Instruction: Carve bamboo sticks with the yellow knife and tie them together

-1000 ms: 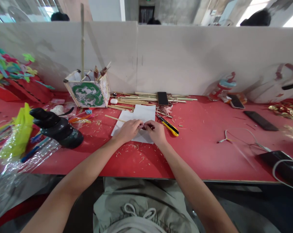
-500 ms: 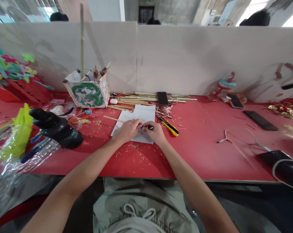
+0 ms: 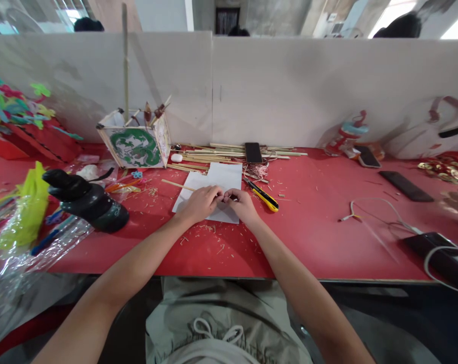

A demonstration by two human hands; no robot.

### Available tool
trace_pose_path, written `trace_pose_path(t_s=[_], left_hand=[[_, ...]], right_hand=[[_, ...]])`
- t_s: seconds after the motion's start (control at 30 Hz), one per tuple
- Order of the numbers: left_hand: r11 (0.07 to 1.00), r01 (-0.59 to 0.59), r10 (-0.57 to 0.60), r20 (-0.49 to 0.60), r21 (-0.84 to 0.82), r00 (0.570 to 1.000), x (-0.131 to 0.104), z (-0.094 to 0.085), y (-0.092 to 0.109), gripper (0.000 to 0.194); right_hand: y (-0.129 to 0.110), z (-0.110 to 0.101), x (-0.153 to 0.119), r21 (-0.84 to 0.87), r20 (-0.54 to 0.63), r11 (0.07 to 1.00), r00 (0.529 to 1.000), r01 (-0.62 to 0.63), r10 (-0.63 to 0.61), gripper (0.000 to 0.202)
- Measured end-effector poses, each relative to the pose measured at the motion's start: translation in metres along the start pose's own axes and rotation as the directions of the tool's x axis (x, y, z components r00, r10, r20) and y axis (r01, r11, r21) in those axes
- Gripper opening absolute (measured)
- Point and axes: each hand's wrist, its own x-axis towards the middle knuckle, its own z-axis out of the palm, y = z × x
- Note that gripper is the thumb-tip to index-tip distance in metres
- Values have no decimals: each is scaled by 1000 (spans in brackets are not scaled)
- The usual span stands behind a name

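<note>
1. Tan, slender, bamboo-like stick (image 3: pixel 177 185) is held in the left grip (image 3: pixel 201 201), over white paper (image 3: pixel 225 174).
2. Whether anything is pinched in the right grip (image 3: pixel 243 203) cannot be told.
3. Light, stiff, splintery handling is likely; mid-shaft pinching is advised.

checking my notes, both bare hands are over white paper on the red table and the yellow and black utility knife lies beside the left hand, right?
Wrong side: the head view shows the yellow and black utility knife beside the bare right hand, not the left hand. Both are over white paper on the red table.
</note>
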Motion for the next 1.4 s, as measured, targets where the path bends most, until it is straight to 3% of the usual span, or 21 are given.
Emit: trace_pose_path(t_s=[0.4, 0.83, 1.4], left_hand=[[994, -113, 113, -97, 12, 989, 1, -3, 5, 14], [994, -88, 96, -146, 63, 985, 1, 0, 3, 21], [999, -5, 14, -190, 50, 982, 1, 4, 6, 5]], right_hand=[[-12, -6, -5, 302, 108, 934, 981, -189, 163, 30], [-11, -4, -5, 287, 23, 944, 987, -161, 161, 26], [-4, -6, -2, 209, 12, 970, 992, -127, 127, 26]])
